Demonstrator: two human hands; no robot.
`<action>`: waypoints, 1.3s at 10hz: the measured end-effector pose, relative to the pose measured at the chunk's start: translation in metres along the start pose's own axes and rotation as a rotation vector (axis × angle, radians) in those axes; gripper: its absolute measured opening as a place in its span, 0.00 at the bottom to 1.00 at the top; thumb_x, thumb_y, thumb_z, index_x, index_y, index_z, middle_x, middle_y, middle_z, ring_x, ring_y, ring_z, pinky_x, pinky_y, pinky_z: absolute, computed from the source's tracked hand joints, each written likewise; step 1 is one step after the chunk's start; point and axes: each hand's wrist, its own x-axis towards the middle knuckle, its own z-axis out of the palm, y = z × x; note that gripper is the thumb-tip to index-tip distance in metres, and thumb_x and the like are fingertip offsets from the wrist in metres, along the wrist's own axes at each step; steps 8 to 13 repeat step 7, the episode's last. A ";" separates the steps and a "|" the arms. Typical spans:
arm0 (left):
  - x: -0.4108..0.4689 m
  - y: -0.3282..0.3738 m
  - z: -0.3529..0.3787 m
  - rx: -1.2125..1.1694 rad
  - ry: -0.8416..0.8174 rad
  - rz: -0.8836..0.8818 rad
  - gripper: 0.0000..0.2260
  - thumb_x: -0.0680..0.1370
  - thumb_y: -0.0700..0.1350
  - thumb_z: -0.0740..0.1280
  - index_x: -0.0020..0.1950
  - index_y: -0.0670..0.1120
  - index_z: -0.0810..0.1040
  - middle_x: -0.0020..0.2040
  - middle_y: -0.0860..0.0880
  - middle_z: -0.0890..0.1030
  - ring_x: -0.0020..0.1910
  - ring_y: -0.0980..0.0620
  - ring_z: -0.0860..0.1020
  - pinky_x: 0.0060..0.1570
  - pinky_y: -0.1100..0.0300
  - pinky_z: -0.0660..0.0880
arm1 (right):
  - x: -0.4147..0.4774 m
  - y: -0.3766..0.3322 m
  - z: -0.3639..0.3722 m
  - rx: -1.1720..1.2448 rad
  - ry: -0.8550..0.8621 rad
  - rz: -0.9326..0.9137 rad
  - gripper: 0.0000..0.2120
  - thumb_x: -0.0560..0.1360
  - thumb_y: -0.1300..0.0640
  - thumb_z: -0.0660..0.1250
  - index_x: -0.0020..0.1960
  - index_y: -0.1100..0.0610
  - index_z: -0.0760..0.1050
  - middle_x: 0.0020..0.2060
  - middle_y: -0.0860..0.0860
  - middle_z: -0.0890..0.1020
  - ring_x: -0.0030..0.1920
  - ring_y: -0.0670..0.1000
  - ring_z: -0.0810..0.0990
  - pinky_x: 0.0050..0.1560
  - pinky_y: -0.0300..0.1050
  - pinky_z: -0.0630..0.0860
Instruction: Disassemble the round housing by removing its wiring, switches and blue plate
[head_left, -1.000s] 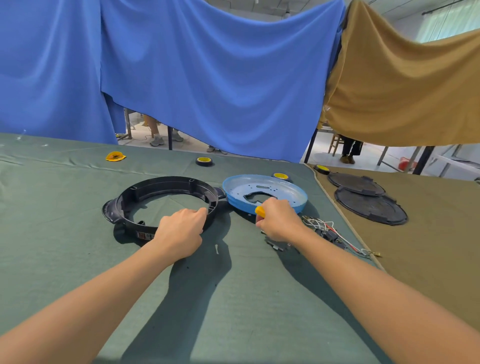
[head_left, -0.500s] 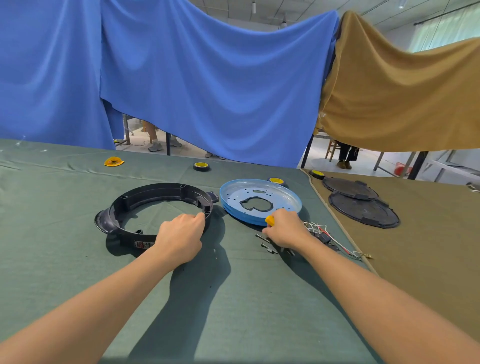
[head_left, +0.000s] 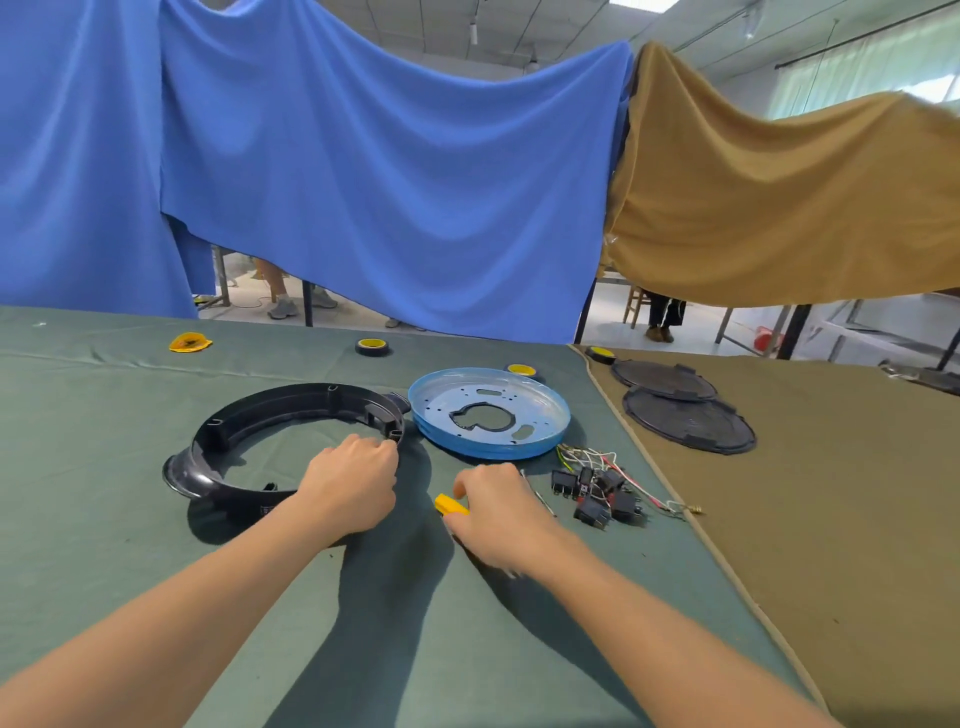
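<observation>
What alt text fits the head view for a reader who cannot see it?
A person's left hand grips the near rim of the black round housing on a green-covered table while the right hand holds a yellow-handled tool. The blue plate lies beside the housing, and the wiring with switches lies loose near the plate.

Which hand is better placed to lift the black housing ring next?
Left. The left hand grips the near rim of the housing ring; the right hand is apart from it, holding a yellow-handled tool.

Right hand (motion-blurred) hides most of yellow tool; left hand covers housing near rim.
</observation>
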 end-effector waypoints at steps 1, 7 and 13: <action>-0.007 -0.016 0.000 0.076 0.054 0.054 0.14 0.81 0.54 0.58 0.62 0.47 0.70 0.59 0.48 0.77 0.60 0.46 0.73 0.53 0.52 0.69 | 0.000 0.000 0.020 -0.194 0.183 -0.097 0.13 0.78 0.50 0.63 0.55 0.59 0.75 0.52 0.57 0.78 0.54 0.60 0.76 0.45 0.51 0.71; -0.051 -0.010 0.031 0.050 0.540 -0.002 0.06 0.71 0.40 0.75 0.42 0.41 0.79 0.30 0.46 0.77 0.32 0.41 0.77 0.34 0.52 0.70 | 0.001 0.019 0.026 -0.113 0.381 -0.131 0.16 0.82 0.48 0.57 0.58 0.58 0.75 0.51 0.53 0.77 0.53 0.54 0.74 0.46 0.49 0.72; -0.051 -0.010 0.031 0.050 0.540 -0.002 0.06 0.71 0.40 0.75 0.42 0.41 0.79 0.30 0.46 0.77 0.32 0.41 0.77 0.34 0.52 0.70 | 0.001 0.019 0.026 -0.113 0.381 -0.131 0.16 0.82 0.48 0.57 0.58 0.58 0.75 0.51 0.53 0.77 0.53 0.54 0.74 0.46 0.49 0.72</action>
